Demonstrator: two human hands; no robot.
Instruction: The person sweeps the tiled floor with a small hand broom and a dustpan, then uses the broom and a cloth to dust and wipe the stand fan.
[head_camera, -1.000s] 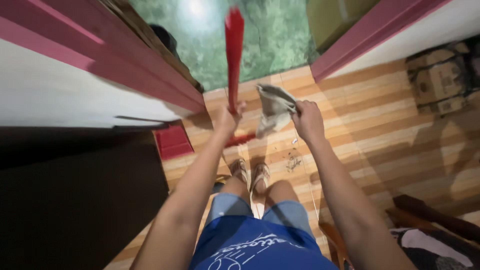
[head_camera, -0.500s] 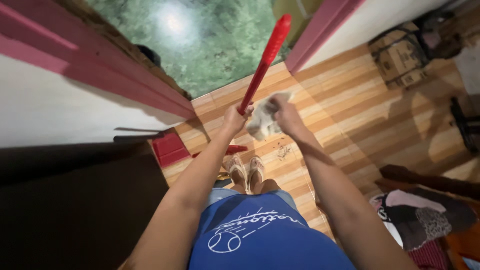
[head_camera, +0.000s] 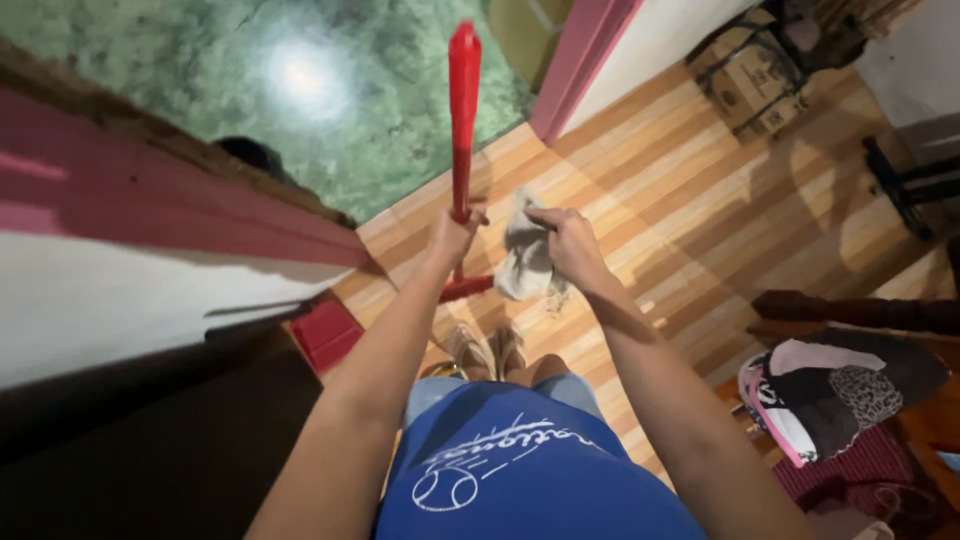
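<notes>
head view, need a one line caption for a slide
Left hand grips an upright red plastic broom handle while right hand holds a crumpled grey cloth rag above striped wooden flooring.

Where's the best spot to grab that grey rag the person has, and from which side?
Probably by its top, from the right. The grey rag hangs limp beside the red handle, so only its bunched upper part gives something firm to pinch. The right hand already grips it there, coming in from the right, while the left hand holds the handle on the other side and blocks that way.
</notes>
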